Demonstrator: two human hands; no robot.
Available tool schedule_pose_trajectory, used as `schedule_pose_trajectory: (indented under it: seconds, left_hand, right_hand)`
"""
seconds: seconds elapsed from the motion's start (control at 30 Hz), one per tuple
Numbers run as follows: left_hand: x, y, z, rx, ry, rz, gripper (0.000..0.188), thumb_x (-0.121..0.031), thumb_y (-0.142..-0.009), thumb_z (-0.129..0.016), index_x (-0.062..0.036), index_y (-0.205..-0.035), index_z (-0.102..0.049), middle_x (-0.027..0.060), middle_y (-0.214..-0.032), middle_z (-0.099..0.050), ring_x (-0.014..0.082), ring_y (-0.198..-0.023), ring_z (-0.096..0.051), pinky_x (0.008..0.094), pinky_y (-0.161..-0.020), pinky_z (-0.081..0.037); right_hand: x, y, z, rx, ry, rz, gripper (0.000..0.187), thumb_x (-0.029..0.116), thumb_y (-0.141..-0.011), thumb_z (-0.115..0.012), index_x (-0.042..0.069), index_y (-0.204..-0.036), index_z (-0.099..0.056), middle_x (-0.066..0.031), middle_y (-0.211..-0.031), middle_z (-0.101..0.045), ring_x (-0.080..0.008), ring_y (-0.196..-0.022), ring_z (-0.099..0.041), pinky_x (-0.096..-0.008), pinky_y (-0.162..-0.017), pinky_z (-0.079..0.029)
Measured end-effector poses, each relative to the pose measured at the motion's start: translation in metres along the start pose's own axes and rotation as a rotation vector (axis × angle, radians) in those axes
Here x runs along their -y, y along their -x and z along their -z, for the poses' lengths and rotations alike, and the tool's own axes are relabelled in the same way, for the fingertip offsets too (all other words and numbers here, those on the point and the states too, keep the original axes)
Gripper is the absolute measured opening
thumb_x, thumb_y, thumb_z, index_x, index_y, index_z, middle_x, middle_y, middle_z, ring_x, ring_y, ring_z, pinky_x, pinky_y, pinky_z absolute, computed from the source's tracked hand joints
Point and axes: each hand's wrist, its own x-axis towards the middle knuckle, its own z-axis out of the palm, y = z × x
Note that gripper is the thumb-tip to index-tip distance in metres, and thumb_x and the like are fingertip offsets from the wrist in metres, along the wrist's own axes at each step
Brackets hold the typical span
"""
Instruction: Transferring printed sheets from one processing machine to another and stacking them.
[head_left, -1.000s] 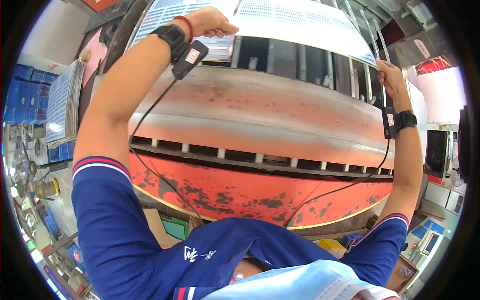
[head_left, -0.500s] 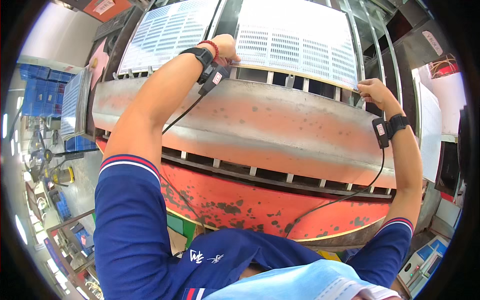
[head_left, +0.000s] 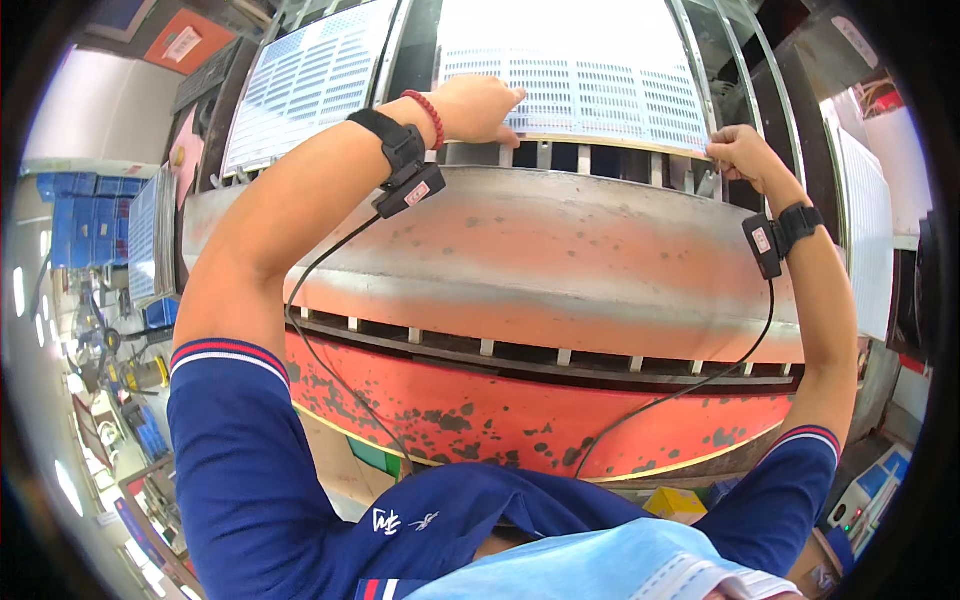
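A thin white panel patterned with rows of small dark marks lies at the top middle, its near edge toward me. My left hand rests over that edge at the panel's left part; the index finger stretches across the surface and the thumb is apart from it, near the edge. At the near right corner, my right hand pinches the panel between thumb and fingers. To the left lies a similar white panel, untouched by either hand. Black wrist straps with small cabled boxes are on both wrists.
A long worn metal cover runs between me and the panels, with a slotted gap and a chipped red front below. Metal rails flank the panel. Blue crates stand at the left; stacked panels lean at the right.
My left hand has shifted right along the panel's near edge, and its fingers have spread. The right hand stays at the corner. In the picture, both panels sit slightly farther left and higher.
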Motion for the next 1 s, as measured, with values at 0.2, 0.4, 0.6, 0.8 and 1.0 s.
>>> schedule_pose_trajectory:
  seconds: [0.2, 0.4, 0.6, 0.8, 1.0]
  left_hand:
    - [-0.013, -0.022, 0.005, 0.169, -0.163, -0.092, 0.068, -0.036, -0.078, -0.061, 0.0098, -0.122, -0.038, 0.0221, -0.096, -0.058, 0.0320, -0.090, -0.057, 0.0359, -0.077, -0.046]
    - [-0.013, -0.028, 0.008, 0.244, -0.221, -0.140, 0.066, -0.032, -0.079, -0.058, 0.0140, -0.122, -0.036, 0.0223, -0.096, -0.058, 0.0315, -0.087, -0.058, 0.0349, -0.077, -0.047]
    - [-0.018, -0.025, 0.010, 0.257, -0.235, -0.144, 0.065, -0.031, -0.080, -0.056, 0.0138, -0.123, -0.036, 0.0220, -0.095, -0.058, 0.0316, -0.087, -0.058, 0.0350, -0.077, -0.047]
    - [-0.016, -0.022, 0.006, 0.267, -0.197, -0.136, 0.066, -0.032, -0.080, -0.058, 0.0130, -0.123, -0.035, 0.0223, -0.097, -0.057, 0.0320, -0.089, -0.057, 0.0348, -0.077, -0.047]
    - [-0.014, -0.024, 0.004, 0.240, -0.171, -0.160, 0.073, -0.039, -0.078, -0.060, 0.0130, -0.123, -0.036, 0.0230, -0.097, -0.057, 0.0326, -0.089, -0.057, 0.0350, -0.078, -0.047]
  right_hand:
    - [-0.003, -0.001, 0.006, 0.001, 0.072, 0.055, 0.014, 0.009, -0.077, -0.059, -0.004, -0.083, -0.060, 0.0006, -0.060, -0.047, -0.0060, -0.048, -0.039, -0.0198, -0.041, -0.032]
    - [-0.002, 0.003, 0.006, -0.038, 0.119, 0.077, 0.015, 0.015, -0.074, -0.064, 0.001, -0.080, -0.062, -0.0018, -0.065, -0.054, -0.0096, -0.051, -0.045, -0.0236, -0.046, -0.040]
    - [-0.002, 0.007, 0.004, -0.040, 0.165, 0.074, 0.017, 0.017, -0.073, -0.065, 0.002, -0.081, -0.063, -0.0033, -0.070, -0.058, -0.0120, -0.061, -0.051, -0.0257, -0.051, -0.043]
    - [-0.001, 0.010, 0.001, -0.036, 0.232, 0.077, 0.017, 0.015, -0.073, -0.065, 0.001, -0.081, -0.063, -0.0044, -0.071, -0.059, -0.0127, -0.062, -0.052, -0.0273, -0.051, -0.044]
    - [-0.001, 0.018, 0.001, -0.042, 0.251, 0.093, 0.018, 0.015, -0.072, -0.065, -0.001, -0.080, -0.062, -0.0058, -0.070, -0.060, -0.0129, -0.061, -0.053, -0.0267, -0.049, -0.043]
